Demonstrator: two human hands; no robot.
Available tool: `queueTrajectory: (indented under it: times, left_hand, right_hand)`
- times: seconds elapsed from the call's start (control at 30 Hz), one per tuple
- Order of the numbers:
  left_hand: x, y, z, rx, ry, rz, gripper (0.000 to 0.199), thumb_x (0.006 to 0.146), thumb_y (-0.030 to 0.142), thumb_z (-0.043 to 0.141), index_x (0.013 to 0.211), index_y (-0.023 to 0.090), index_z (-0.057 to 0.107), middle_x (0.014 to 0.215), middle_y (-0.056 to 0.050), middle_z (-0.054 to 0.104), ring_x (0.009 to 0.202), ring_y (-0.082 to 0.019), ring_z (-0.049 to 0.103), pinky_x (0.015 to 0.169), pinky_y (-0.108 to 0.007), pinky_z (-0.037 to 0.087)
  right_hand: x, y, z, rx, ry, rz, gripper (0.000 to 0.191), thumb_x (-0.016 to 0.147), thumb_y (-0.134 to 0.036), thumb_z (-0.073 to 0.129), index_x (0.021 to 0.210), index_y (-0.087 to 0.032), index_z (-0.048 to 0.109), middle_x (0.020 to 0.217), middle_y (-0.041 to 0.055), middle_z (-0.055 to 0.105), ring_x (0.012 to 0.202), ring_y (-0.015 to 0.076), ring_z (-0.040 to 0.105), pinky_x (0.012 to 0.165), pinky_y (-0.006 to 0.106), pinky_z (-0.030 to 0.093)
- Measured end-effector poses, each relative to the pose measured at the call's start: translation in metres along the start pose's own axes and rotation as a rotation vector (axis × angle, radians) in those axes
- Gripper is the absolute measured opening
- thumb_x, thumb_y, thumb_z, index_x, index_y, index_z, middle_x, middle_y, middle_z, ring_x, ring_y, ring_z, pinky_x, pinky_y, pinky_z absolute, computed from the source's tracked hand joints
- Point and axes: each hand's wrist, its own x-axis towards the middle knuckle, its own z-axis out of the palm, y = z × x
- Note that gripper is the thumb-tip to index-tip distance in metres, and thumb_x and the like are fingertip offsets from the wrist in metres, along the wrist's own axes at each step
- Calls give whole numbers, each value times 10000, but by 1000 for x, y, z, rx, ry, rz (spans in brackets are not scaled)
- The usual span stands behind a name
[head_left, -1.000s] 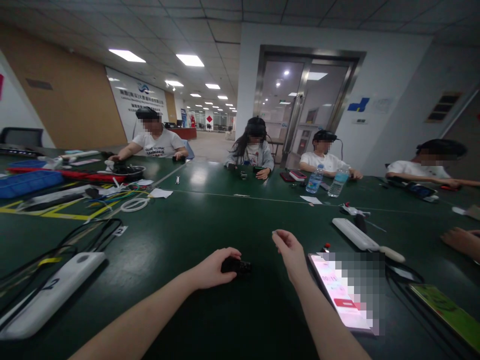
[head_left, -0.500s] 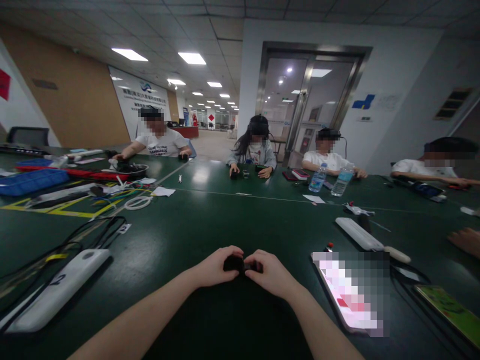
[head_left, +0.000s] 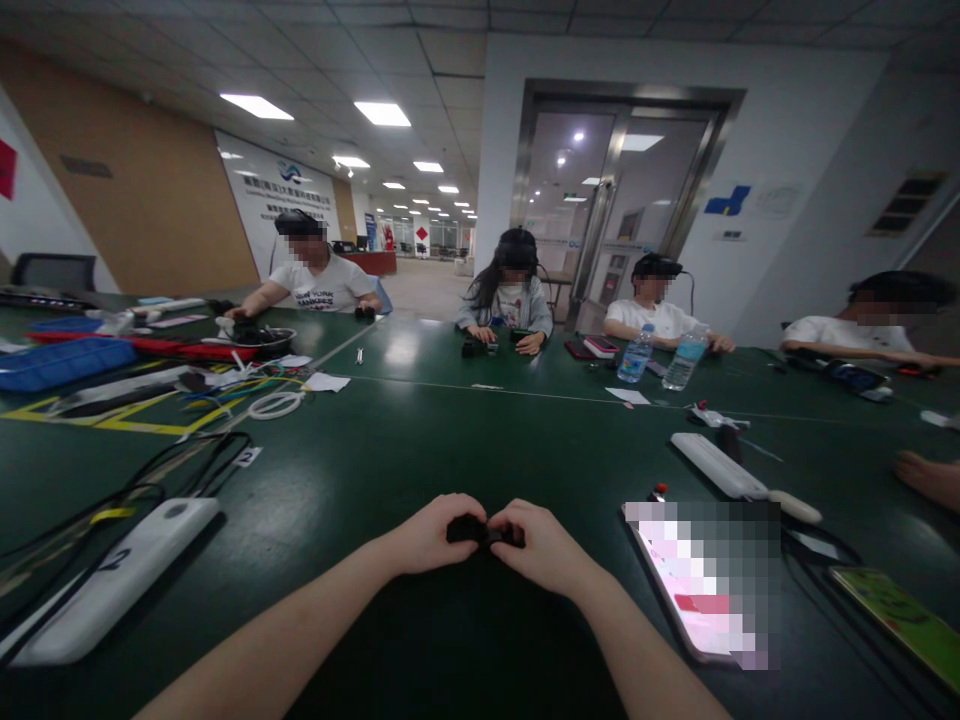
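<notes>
Near the middle of the dark green table [head_left: 420, 440], my left hand [head_left: 439, 535] curls around a black object [head_left: 466, 530]. Close beside it, my right hand [head_left: 536, 540] has its fingers bent round a small dark piece [head_left: 512, 535]. The fingertips of both hands nearly meet, and the dark parts between them lie close together. Fine detail of these parts is too dark to tell. A lit phone [head_left: 675, 580] lies to the right of my right hand.
White power strips lie at the left [head_left: 135, 580] and right [head_left: 716, 465]. Cables, a blue tray [head_left: 67, 362] and a white cable coil [head_left: 276, 404] are at the far left. Two bottles [head_left: 636, 355] stand beyond. Several people sit opposite; another person's hand [head_left: 930, 478] is at the right edge.
My hands have hardly moved. Across the table, the middle person's hand has shifted slightly from a black object. The hand at the right edge has moved a little.
</notes>
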Motion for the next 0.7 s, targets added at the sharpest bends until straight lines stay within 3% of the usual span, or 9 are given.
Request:
queueTrajectory:
  times: [0.3,0.5,0.6,0.7]
  left_hand:
    - [0,1,-2,56,-45,25,293,796,210,582,1079,283,604,1177,-4,553,1136,-181,478,1022,-393,339]
    - [-2,1,-4,259,-88,95,360,836,216,529,1156,369,595,1256,2,493,1157,-201,457,978,-373,378]
    - [-5,-12,-18,362,-36,78,380,842,213,505,1177,372,587,1256,-7,497,1141,-202,472,978,-372,378]
    - [-16,-43,-44,433,97,-64,359,852,238,470,1164,354,606,1238,-20,509,1103,-196,504,970,-354,390]
  right_hand:
    - [4,4,3,-16,-8,-8,214,772,-296,616,978,-268,669,1013,3,544,914,160,535,781,282,434]
    - [6,12,3,-9,47,11,295,721,-346,666,1008,-281,659,924,4,556,827,158,539,721,281,428]
    - [8,23,-2,5,139,81,319,753,-386,620,1045,-259,640,867,10,570,760,156,530,671,281,423]
    - [11,36,-8,30,194,140,327,791,-411,564,1062,-240,625,873,23,583,768,164,538,665,282,426]
